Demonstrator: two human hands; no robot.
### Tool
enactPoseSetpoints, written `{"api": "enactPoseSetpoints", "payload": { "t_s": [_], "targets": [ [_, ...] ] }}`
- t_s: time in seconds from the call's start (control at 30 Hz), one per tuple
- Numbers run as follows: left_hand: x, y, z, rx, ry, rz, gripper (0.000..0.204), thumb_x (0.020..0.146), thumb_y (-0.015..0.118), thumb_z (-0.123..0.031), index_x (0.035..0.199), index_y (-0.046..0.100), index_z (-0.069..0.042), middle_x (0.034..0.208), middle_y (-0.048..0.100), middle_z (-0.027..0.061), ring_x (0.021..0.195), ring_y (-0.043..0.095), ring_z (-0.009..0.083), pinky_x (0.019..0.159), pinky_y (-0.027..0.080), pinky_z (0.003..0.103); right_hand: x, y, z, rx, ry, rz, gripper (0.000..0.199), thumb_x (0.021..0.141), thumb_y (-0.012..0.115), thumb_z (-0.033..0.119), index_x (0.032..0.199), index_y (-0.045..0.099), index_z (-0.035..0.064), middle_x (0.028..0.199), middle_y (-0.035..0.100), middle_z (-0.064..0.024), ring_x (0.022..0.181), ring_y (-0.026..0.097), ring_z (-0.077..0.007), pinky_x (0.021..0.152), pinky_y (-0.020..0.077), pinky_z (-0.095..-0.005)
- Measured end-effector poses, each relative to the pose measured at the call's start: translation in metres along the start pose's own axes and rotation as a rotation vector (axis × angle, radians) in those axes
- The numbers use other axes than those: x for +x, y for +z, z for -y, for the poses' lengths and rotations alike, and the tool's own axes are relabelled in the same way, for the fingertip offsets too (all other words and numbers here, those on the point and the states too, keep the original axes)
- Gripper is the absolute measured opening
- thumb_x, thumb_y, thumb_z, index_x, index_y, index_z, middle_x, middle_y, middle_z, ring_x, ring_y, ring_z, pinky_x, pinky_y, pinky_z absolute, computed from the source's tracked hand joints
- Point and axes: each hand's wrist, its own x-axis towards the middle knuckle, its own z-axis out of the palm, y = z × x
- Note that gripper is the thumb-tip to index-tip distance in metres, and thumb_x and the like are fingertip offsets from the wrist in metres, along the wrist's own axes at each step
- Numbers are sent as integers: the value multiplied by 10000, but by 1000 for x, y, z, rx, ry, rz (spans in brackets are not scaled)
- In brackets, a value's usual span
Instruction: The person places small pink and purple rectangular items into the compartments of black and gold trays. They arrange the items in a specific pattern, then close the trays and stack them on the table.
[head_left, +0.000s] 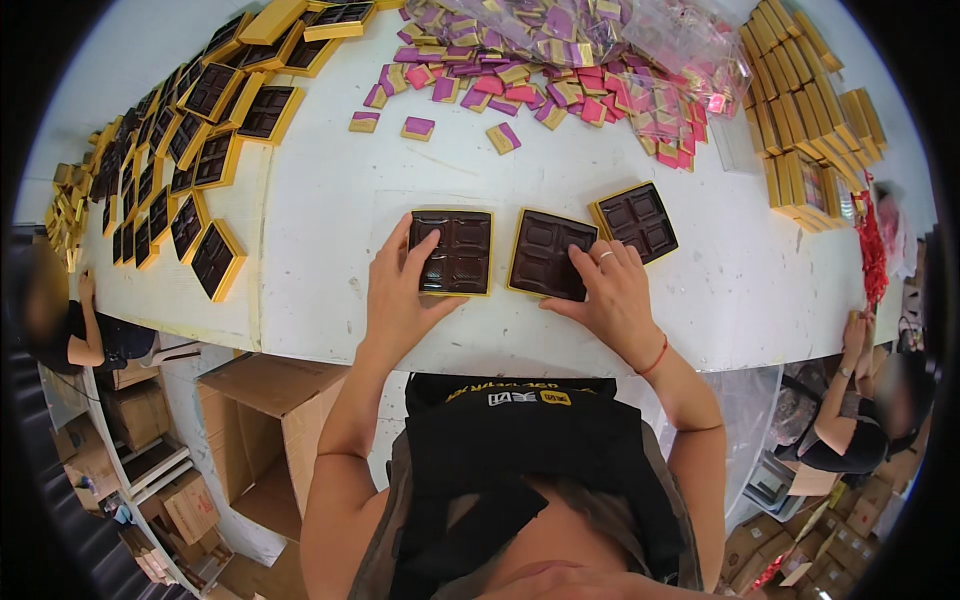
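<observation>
Two square gold boxes with dark brown compartment trays in them lie side by side in front of me. My left hand grips the left box by its left side and near edge, one fingertip resting on the tray. My right hand holds the middle box, thumb at the near edge and fingers over its right side. That box sits slightly tilted. A third box, turned at an angle, lies just beyond my right fingers. The tray compartments that show hold nothing.
Many similar tray boxes cover the table's left side. Small purple, pink and gold wrapped pieces lie heaped at the back with clear plastic bags. Gold boxes are stacked far right. An open carton stands below left; people work at both sides.
</observation>
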Motion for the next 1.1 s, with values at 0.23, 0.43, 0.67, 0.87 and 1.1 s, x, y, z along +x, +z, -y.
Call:
{"api": "enactPoseSetpoints", "payload": {
  "t_s": [0.23,0.43,0.67,0.87,1.1],
  "targets": [
    [1,-17,-6,60,-47,-98,975,645,877,-381,1455,410,-104,1548,279,184,1357,339,379,1093,283,476,18,-26,-44,208,-16,51,959,557,868,514,1370,550,118,1392,475,-133,1304,388,-351,1093,271,-462],
    [-16,-146,160,640,-513,-742,900,734,775,-550,1395,458,-27,1439,431,257,1355,370,412,1107,291,512,1,-40,-109,290,140,331,1158,470,915,394,1485,407,167,1584,274,-91,1391,326,-386,1130,267,-476],
    [-44,-113,182,406,-519,-552,716,771,759,-383,1352,506,-48,1438,446,217,1276,434,406,1089,321,494,-62,-56,-77,215,328,236,1158,455,912,243,1484,398,110,1535,330,-149,1339,370,-382,1085,322,-468],
    [-11,-50,54,121,-174,-143,919,640,871,-331,1425,457,-92,1519,351,170,1362,342,370,1123,282,474,-67,-28,-35,107,377,102,1046,553,892,395,1457,443,121,1560,301,-116,1439,194,-426,1126,225,-527],
    [7,-40,11,233,53,67,937,589,896,-362,1412,491,-171,1514,358,137,1406,275,393,1110,232,522,-26,-37,-55,199,199,222,1179,483,897,481,1502,375,198,1566,302,-91,1450,202,-392,1143,207,-519]
  ]
}}
